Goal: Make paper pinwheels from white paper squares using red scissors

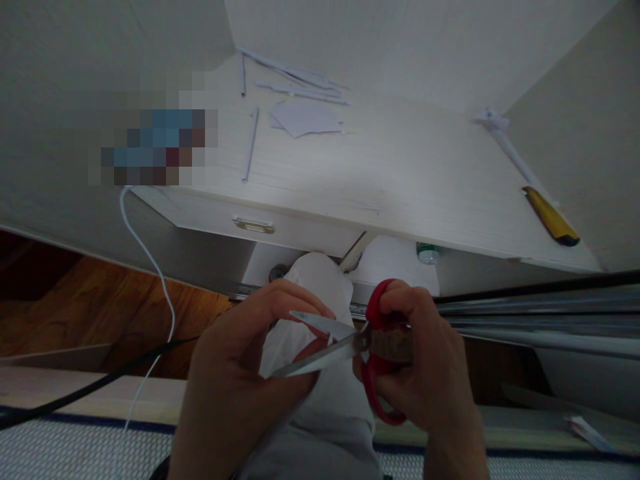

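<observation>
Both hands work low in view: left hand (pixel 235 373) pinches a white paper piece (pixel 320 300), right hand (pixel 425 360) grips red-handled scissors (pixel 350 347), blades parted around the paper's edge. Cutting looks underway, not finished. At twelve o'clock, paper strips (pixel 300 80) and cut sheets (pixel 305 119) litter the white desk (pixel 400 180); a yellow utility knife (pixel 550 217) lies at two o'clock.

Pale walls (pixel 75 60) meet in a corner behind a whitewashed wooden tabletop (pixel 400 180), dimly lit. One drawer with a brass handle (pixel 253 225) sits under its edge. Brown wood floor (pixel 75 300) shows at left, a white cable (pixel 150 260) trailing down.
</observation>
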Tool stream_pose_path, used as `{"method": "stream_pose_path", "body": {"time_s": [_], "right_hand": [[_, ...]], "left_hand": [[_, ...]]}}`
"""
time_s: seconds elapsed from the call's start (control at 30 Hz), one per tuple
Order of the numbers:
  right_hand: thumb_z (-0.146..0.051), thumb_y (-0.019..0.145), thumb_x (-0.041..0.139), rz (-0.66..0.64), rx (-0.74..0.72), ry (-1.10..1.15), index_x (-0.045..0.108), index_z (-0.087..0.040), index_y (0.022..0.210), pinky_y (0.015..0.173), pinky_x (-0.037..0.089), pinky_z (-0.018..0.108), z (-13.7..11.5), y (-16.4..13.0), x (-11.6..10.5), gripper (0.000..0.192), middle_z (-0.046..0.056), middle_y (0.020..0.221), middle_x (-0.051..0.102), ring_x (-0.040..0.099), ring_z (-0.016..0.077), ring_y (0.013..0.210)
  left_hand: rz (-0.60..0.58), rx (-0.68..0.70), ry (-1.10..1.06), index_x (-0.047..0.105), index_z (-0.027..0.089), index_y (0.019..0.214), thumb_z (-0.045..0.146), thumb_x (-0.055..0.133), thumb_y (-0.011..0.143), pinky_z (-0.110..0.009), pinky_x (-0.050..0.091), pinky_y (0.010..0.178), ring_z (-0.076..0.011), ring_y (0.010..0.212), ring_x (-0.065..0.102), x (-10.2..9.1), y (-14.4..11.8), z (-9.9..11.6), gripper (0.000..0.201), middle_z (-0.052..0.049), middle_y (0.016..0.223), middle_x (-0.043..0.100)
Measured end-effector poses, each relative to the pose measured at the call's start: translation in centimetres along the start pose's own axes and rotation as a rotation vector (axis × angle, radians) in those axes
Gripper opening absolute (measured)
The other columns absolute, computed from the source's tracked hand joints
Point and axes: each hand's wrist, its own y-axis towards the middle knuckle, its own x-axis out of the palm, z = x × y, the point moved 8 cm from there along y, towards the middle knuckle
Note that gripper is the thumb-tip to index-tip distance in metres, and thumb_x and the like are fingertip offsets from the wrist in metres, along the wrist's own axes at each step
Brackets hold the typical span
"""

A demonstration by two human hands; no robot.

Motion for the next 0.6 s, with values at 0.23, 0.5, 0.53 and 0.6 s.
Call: {"method": "stream_pose_path", "body": {"time_s": [0.23,0.5,0.53,0.6], "right_hand": [[-0.008,0.058,0.05,0.008,-0.005,0.018,0.039,-0.027,0.09,0.051,0.041,0.021,-0.13,-0.05,-0.07,0.039,-0.005,0.077,0.057,0.056,0.0131,0.064],[-0.007,0.057,0.051,0.0,0.006,0.008,0.039,-0.027,0.09,0.056,0.043,0.02,0.05,-0.08,0.02,0.04,-0.006,0.077,0.056,0.054,0.0118,0.063],[-0.007,0.057,0.051,0.001,0.008,0.008,0.039,-0.027,0.089,0.055,0.043,0.02,0.06,-0.07,0.0,0.04,-0.006,0.077,0.056,0.054,0.0118,0.063],[-0.007,0.056,0.051,0.003,0.011,0.013,0.039,-0.027,0.089,0.054,0.042,0.02,0.06,-0.05,-0.05,0.041,-0.006,0.077,0.055,0.053,0.0118,0.062]], "left_hand": [[0.022,0.008,-0.012,0.073,0.028,0.077,0.003,0.07,0.069,-0.019,0.051,0.064,-0.0133,0.073,0.066,-0.13,0.23,0.24,0.026,0.005,0.081,0.07],[0.03,0.006,0.01,0.072,0.029,0.076,0.002,0.069,0.071,-0.017,0.05,0.064,-0.0121,0.075,0.065,-0.13,0.03,0.07,0.027,0.006,0.082,0.069],[0.03,0.01,0.012,0.072,0.028,0.077,0.003,0.069,0.072,-0.017,0.051,0.064,-0.0123,0.075,0.064,-0.13,-0.02,0.07,0.026,0.005,0.082,0.069],[0.028,0.02,0.008,0.072,0.028,0.078,0.005,0.07,0.074,-0.017,0.051,0.066,-0.0128,0.077,0.065,-0.15,-0.13,0.08,0.024,0.005,0.083,0.069]]}}
